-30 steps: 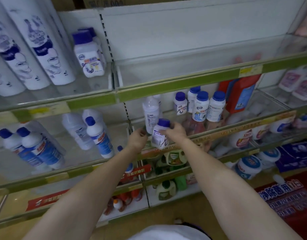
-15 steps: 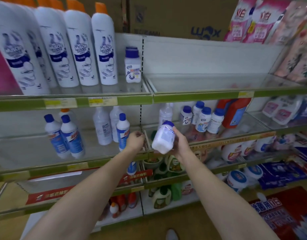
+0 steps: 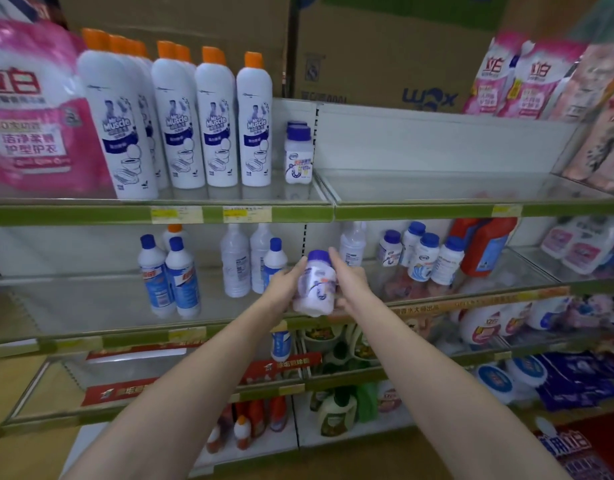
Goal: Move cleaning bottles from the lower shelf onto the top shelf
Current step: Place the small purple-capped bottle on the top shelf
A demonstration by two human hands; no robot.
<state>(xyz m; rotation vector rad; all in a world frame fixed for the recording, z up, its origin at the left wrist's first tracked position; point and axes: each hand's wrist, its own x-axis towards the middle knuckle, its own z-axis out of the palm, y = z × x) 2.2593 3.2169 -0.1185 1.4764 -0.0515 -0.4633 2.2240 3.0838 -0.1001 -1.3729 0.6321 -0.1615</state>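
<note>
A small white cleaning bottle with a blue-purple cap is held upright between both hands, in front of the lower shelf's front rail. My left hand presses its left side and my right hand cups its right side. Several matching small bottles stand on the lower shelf to the right. Two of the same kind stand on the top shelf, beside the tall white bottles. The right half of the top shelf is bare.
Tall white orange-capped bottles fill the top shelf's left part, with pink refill bags at far left and right. Blue-capped bottles and clear ones stand lower left. A red jug stands lower right. Cardboard boxes sit above.
The bottle came off the lower shelf and was raised in front of it. My left hand has closed onto its side. The view tilted upward, showing the top shelf.
</note>
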